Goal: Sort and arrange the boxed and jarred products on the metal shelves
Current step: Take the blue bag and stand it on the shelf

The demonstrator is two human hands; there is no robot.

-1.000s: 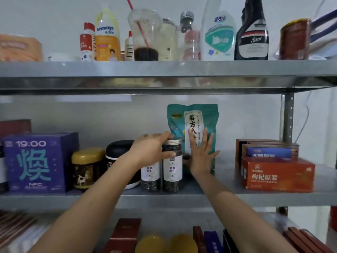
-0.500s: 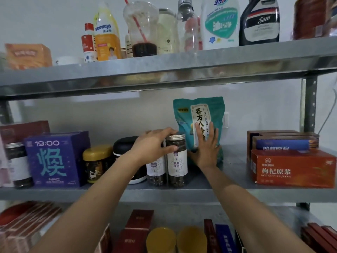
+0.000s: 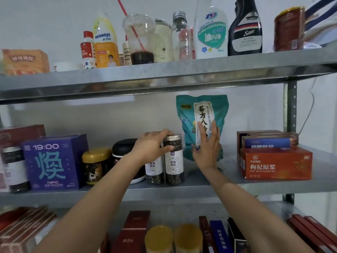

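On the middle shelf (image 3: 200,187), near its centre, two labelled jars stand touching side by side. The left hand (image 3: 151,147) wraps the upper part of the left jar (image 3: 154,169), thumb reaching onto the right jar (image 3: 174,159). The right hand (image 3: 207,149), fingers spread flat, presses the upright teal pouch (image 3: 202,125) at the rear edge. Risk: releasing the pouch may let it slump forward onto the jars; an uneven push could tip either jar toward the front edge.

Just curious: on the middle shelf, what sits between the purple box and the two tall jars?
In the head view: a gold-lidded jar and a black-lidded jar, partly hidden behind the left hand.
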